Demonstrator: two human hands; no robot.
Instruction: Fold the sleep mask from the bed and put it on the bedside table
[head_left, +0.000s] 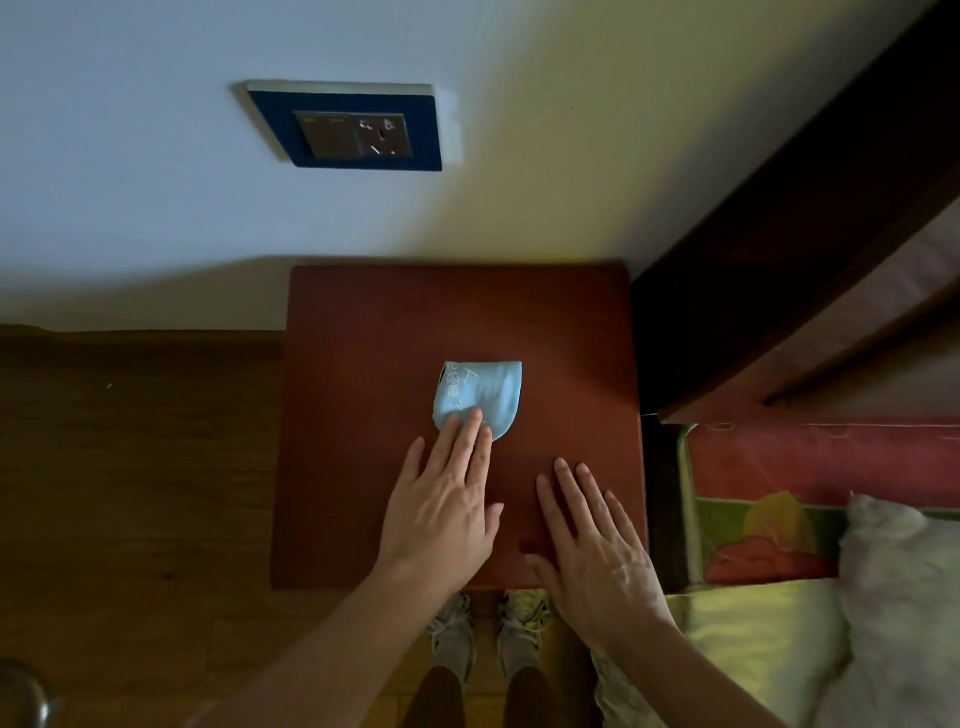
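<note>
A light blue sleep mask (485, 392), folded in half, lies flat near the middle of the reddish-brown bedside table (363, 322). My left hand (441, 504) is flat and open, with its fingertips resting on the mask's near left edge. My right hand (597, 551) is open too, palm down over the table's near right part, apart from the mask and holding nothing.
The bed (810, 519) with colourful bedding and a white pillow (904, 597) lies to the right, under a dark wooden headboard (779, 234). A wall socket (353, 132) sits above the table. Wooden floor (135, 467) spreads to the left. My shoes (488, 634) stand below the table's front edge.
</note>
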